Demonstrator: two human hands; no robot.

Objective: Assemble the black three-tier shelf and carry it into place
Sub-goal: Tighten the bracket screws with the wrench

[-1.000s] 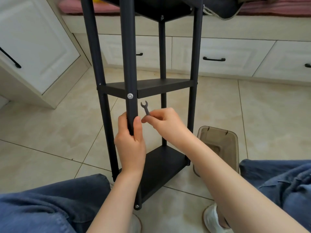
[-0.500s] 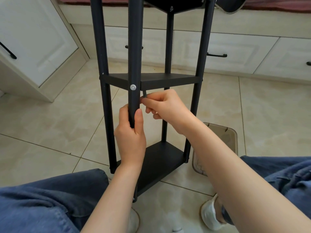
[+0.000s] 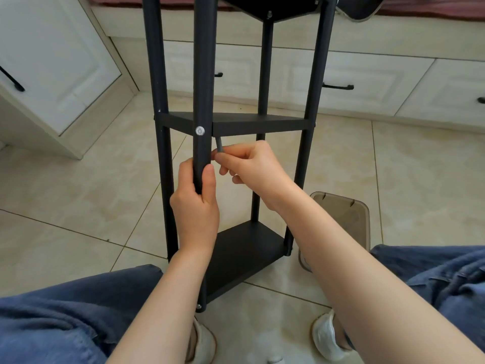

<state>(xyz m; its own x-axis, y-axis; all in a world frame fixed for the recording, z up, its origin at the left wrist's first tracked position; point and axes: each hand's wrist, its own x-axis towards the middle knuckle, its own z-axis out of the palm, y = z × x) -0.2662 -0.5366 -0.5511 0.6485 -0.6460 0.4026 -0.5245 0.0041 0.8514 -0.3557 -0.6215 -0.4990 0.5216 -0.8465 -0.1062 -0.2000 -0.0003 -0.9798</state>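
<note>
Beige tiled floor [image 3: 78, 193], white cabinets [image 3: 367, 82] with black handles along the back wall. The black shelf [image 3: 257, 123] stands upright on the tiles between the person's denim knees [image 3: 65, 311]. Bottom and middle tiers are in view; the top tier is cut off by the frame edge.

The left hand [image 3: 196, 206] is wrapped around the front post [image 3: 203, 74] below the middle tier, fingers and thumb clenched on it — likely bracing the frame so it won't twist. The right hand [image 3: 252, 164] pinches a thin grey tool [image 3: 219, 145] at the fingertips. The tool's upper end runs up under the middle tier just behind the post, and its head is hidden. A silver bolt [image 3: 200, 131] sits on the post's front at that joint. Judged step: tightening the joint from the back side. Contact with the fastener cannot be confirmed.

Working room is tight — post, tier underside and left thumb all crowd the tool, so only short swings look possible. A smoky plastic tray [image 3: 341, 216] lies just beside the right legs, a trip point when lifting. Open tiles lie to the left, cabinets are close behind.
</note>
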